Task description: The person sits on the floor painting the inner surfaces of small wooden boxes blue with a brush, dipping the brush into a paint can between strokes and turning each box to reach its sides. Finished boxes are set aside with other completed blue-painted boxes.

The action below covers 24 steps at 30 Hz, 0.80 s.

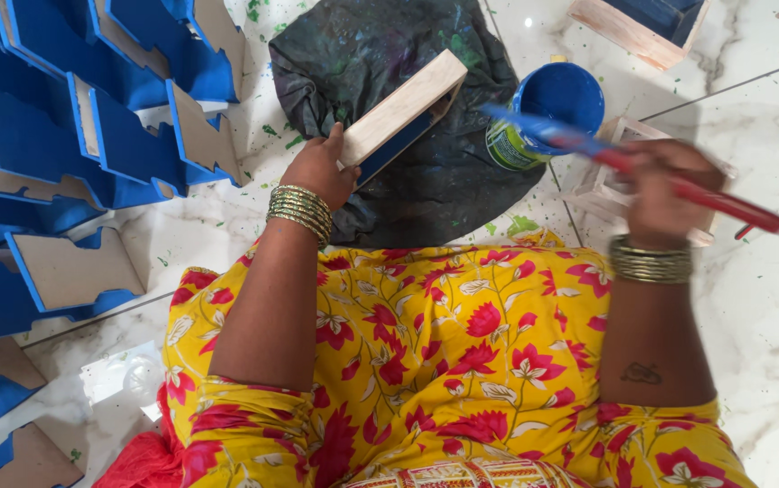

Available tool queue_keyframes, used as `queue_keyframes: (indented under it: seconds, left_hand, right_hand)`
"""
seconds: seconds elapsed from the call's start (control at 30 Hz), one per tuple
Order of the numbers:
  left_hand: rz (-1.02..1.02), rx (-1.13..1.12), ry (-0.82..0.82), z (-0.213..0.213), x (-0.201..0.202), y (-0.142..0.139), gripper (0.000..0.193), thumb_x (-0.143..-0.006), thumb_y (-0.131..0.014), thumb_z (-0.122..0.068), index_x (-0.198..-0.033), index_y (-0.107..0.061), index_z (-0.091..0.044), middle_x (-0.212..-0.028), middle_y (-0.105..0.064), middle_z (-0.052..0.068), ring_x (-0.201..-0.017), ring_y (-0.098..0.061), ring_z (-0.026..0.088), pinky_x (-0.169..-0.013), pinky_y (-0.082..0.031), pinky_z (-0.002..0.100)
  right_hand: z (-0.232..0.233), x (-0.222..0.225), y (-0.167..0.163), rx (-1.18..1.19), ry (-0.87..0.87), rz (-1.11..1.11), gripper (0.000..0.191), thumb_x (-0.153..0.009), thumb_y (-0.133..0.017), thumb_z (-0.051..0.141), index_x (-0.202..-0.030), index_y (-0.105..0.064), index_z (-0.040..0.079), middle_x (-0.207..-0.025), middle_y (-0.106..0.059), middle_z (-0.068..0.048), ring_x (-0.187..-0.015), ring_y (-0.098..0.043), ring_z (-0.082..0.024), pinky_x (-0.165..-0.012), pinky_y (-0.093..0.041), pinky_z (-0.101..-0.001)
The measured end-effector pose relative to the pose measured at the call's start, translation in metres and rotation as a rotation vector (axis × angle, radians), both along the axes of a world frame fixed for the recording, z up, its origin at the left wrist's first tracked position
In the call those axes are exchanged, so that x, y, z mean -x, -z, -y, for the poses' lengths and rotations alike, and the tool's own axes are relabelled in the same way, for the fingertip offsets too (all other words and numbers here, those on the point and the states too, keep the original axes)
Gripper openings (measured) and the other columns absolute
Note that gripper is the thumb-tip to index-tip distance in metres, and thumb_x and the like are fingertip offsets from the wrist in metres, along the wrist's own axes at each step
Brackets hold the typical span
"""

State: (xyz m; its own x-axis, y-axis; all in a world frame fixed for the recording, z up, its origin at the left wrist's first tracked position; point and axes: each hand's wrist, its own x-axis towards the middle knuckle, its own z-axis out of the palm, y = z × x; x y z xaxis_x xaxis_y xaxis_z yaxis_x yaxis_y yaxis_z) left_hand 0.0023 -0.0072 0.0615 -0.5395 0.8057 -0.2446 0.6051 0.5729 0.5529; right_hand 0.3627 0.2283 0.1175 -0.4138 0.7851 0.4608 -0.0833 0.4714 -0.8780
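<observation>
Nearest the camera is the person's lap, covered in yellow cloth (pixel 444 361) printed with red flowers, with both forearms reaching out over it, each wrist stacked with bangles.

The left hand (pixel 319 170) grips one end of a small wooden tray (pixel 405 113), fingers curled round its lower corner and thumb up along the pale outer side. The tray is held tilted on edge above a dark, paint-stained cloth (pixel 380 54) spread on the marble floor (pixel 769 298). Its outside is bare wood, and a strip of blue shows along the inner edge. It looks light and stiff, thin-walled enough for a one-handed hold. The safest place to take it appears to be the unpainted outer wall or corner, as the hand does here, since the blue faces are likely wet and slick and would smudge.

The right hand (pixel 665 185) is closed round the red handle of a paintbrush (pixel 624 161), whose blue-loaded bristles point left towards the tray; the brush is blurred. The handle is slim and rigid, and the hand holds it near its middle.

Just beyond the brush stands an open tin of blue paint (pixel 548 113) on the edge of the cloth, probably heavy with liquid and easy to tip. Under the right hand lies an unpainted wooden frame (pixel 602 194).

Farther left, many blue-painted pieces (pixel 91 117) lie crowded together on the floor. At the top right another tray (pixel 647 27) rests, blue inside.
</observation>
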Motion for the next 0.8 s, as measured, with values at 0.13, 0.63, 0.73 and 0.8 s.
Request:
queue_keyframes:
  seconds: [0.13,0.63,0.73,0.8]
  left_hand:
    - [0.014,-0.002,-0.016,0.0,0.001,0.0,0.083,-0.087,-0.075,-0.028,-0.157,-0.035,-0.007,-0.129,-0.06,0.024,-0.117,-0.062,0.04,-0.099,-0.05,0.045]
    - [-0.03,-0.026,-0.03,0.007,0.004,0.005,0.08,-0.089,-0.075,-0.027,-0.156,-0.036,-0.006,-0.131,-0.06,0.026,-0.115,-0.063,0.041,-0.097,-0.051,0.045]
    - [-0.025,-0.033,-0.051,0.007,0.004,0.006,0.075,-0.088,-0.075,-0.024,-0.154,-0.041,-0.007,-0.129,-0.061,0.026,-0.116,-0.063,0.042,-0.098,-0.05,0.045]
    - [-0.058,-0.133,-0.049,0.007,0.004,0.007,0.072,-0.087,-0.076,-0.021,-0.15,-0.045,-0.005,-0.129,-0.062,0.026,-0.116,-0.062,0.043,-0.098,-0.051,0.046]
  right_hand:
    - [-0.024,-0.017,-0.003,-0.05,0.134,-0.113,0.005,-0.102,-0.067,0.002,-0.102,-0.066,-0.002,-0.098,-0.074,-0.013,-0.075,-0.07,-0.015,-0.068,-0.059,-0.0304]
    - [-0.064,0.018,0.071,0.119,0.215,0.072,0.007,-0.096,-0.065,0.003,-0.095,-0.07,-0.001,-0.091,-0.075,-0.011,-0.068,-0.068,-0.014,-0.063,-0.055,-0.0257]
    - [-0.068,-0.003,0.058,0.187,0.244,-0.053,0.008,-0.097,-0.064,0.004,-0.094,-0.068,-0.002,-0.091,-0.074,-0.013,-0.064,-0.066,-0.015,-0.056,-0.049,-0.0252]
    - [-0.067,-0.017,0.051,0.226,0.283,-0.073,0.011,-0.098,-0.063,0.005,-0.094,-0.068,-0.003,-0.088,-0.072,-0.014,-0.061,-0.065,-0.016,-0.053,-0.045,-0.0251]
